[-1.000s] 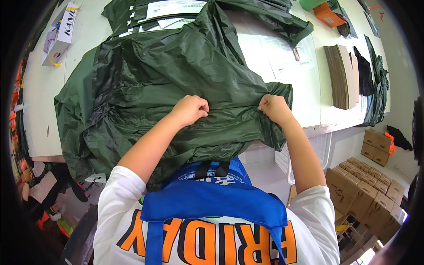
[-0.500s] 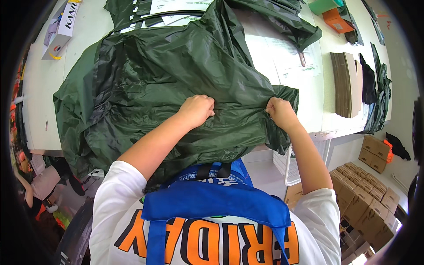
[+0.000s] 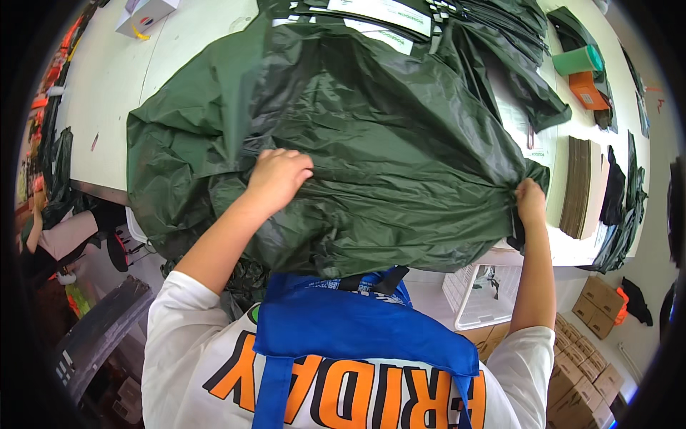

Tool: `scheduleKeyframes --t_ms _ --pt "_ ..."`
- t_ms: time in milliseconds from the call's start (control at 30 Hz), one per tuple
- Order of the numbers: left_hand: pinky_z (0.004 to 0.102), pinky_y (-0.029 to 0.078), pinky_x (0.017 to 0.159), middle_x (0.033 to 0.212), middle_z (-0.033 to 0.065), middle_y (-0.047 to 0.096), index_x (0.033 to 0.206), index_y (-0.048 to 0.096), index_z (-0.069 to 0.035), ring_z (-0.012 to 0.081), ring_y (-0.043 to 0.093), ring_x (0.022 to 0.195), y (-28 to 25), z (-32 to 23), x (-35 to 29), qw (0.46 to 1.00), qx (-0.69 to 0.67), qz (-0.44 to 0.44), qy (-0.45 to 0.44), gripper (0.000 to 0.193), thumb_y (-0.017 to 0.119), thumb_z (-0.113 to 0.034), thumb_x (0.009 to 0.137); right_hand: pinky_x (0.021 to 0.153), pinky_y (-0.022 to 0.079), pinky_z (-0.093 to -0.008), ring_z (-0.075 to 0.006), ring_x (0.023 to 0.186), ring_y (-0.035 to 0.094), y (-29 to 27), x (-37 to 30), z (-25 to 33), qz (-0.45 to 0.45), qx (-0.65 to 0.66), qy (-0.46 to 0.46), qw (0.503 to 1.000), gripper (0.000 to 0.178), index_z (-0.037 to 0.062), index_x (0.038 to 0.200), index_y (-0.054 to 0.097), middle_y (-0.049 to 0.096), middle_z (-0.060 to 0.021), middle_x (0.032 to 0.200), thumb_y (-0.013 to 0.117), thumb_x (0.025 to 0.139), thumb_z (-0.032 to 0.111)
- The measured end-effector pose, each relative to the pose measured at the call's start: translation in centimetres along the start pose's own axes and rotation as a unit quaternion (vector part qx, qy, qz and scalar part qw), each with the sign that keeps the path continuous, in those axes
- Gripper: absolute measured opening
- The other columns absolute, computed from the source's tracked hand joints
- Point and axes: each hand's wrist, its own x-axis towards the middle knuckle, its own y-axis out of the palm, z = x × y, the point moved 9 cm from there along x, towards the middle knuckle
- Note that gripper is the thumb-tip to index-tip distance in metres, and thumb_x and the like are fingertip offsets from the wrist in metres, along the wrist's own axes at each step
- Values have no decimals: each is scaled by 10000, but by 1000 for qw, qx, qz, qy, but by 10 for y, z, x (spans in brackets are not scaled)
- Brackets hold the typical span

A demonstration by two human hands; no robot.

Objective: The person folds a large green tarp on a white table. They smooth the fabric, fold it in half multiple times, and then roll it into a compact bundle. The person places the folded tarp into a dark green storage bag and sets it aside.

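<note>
Dark green garment [image 3: 386,136], thin and glossy, creased, gathered at right.

A nearly bare strip offers passage along the table's [image 3: 100,107] left edge, short of a pale box [image 3: 148,14]; crumpled green fabric [image 3: 371,136] bars the near edge's middle, a narrow gap from the cardboard stack [image 3: 575,187] crowding the near right corner.

Orange lettering [image 3: 386,395] across a white shirt [image 3: 189,357]
</note>
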Motion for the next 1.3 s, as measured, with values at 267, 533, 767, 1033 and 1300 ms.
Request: scheduleKeyframes --t_ms 267,533,767,1033,1300 --pt "384 461 785 904 95 623 915 642 -61 293 587 891 -1 76 -5 990 -101 -76 -68 109 662 -76 809 880 461 -427 -336 994 587 -20 -57 302 -2 266 -276 923 251 23 1032 630 628 -164 999 674 811 135" --pt "337 471 693 850 110 615 910 623 -34 260 600 782 4 99 -3 985 -139 -18 -100 112 669 -39 807 806 401 -425 -239 944 589 62 -39 342 142 204 -157 956 96 130 805 656 636 -17 847 709 772 204" --pt "336 484 691 824 104 636 903 630 -20 233 614 785 17 117 9 967 -238 67 -61 124 684 -30 793 765 410 -394 -246 863 615 77 -25 336 240 213 -72 944 140 111 784 645 649 -34 843 722 761 226" --pt "313 468 633 751 77 630 891 604 -10 182 602 703 26 121 17 958 -251 121 -68 149 707 -35 786 765 422 -409 -259 853 621 79 -19 341 264 171 -83 945 170 97 792 633 652 -51 849 723 765 239" --pt "311 428 569 698 57 618 813 593 -19 142 551 627 32 128 28 953 -264 140 -46 145 721 -81 790 729 446 -405 -264 833 623 76 -19 341 261 178 -103 943 181 84 777 628 646 -61 828 728 755 234"
